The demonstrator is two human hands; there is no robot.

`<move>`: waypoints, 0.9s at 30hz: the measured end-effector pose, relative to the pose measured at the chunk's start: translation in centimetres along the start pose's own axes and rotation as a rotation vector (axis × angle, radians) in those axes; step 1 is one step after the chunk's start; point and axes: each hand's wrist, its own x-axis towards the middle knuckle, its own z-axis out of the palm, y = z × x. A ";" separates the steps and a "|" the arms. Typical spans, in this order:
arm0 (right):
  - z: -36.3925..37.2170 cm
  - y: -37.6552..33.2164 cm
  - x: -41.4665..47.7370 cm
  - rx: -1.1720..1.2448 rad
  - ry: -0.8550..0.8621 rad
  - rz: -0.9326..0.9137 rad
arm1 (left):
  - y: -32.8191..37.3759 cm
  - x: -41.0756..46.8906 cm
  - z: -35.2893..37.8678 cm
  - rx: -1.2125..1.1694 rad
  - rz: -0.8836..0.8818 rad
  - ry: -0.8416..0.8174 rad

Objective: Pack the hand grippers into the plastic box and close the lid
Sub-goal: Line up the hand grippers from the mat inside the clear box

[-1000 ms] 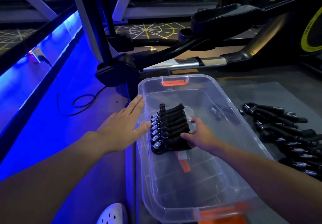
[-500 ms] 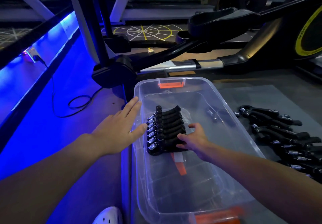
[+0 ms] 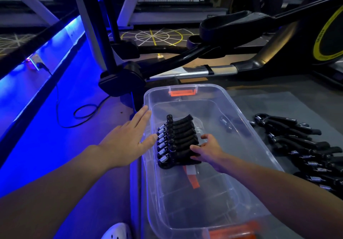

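Floor mat [image 3: 289,108] bears plastic box [image 3: 267,151], loose hand grippers [image 3: 304,146].

The plastic box [image 3: 248,127] is clear, glossy plastic with orange latches [image 3: 182,92]. The hand grippers [image 3: 178,142] inside it show matt black handles and bright coiled metal springs — the same finish as the loose grippers [image 3: 304,146] on the smooth grey mat [image 3: 278,103].

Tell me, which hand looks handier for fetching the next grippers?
Probably the right hand. It is inside the box beside the packed grippers, and the loose grippers lie on the mat to the box's right. The left hand rests against the box's opposite wall.
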 end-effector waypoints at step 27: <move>-0.4 0.3 0.3 -0.111 -0.035 -0.050 | 1.2 -0.5 -1.1 0.036 -0.050 -0.051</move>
